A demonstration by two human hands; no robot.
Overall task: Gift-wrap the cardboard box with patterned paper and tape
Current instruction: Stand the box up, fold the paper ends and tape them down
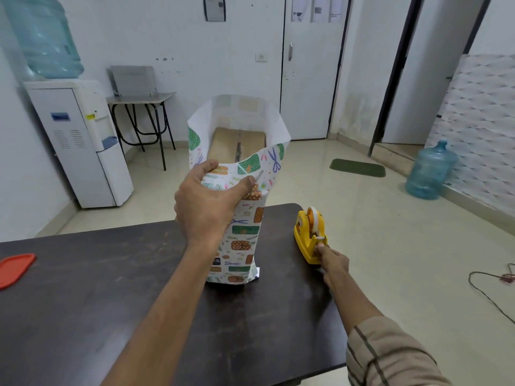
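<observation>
Paper (245,232) round box (237,143) in left hand (207,207) — right hand (333,263) grips dispenser (308,235).

cardboard box (237,143): brown, on end on your desk (111,288), top showing | patterned paper (242,235): sleeved round it, upper edges open, gripped in your left hand (206,201) | tape dispenser (306,238): yellow, just right

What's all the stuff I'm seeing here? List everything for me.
table: one, dark brown, foreground
paper: one sheet, patterned, open-topped sleeve standing on table
box: one, brown, upright inside paper
dispenser: one, yellow, table's right edge
tape: one roll, white, in dispenser
lid: one, red, table's left edge
cooler: one, white, far left
bottles: two, blue, on cooler and on floor right
mat: one, green, on floor
left hand: one, grips paper's top edge
right hand: one, pinches tape at dispenser
</observation>
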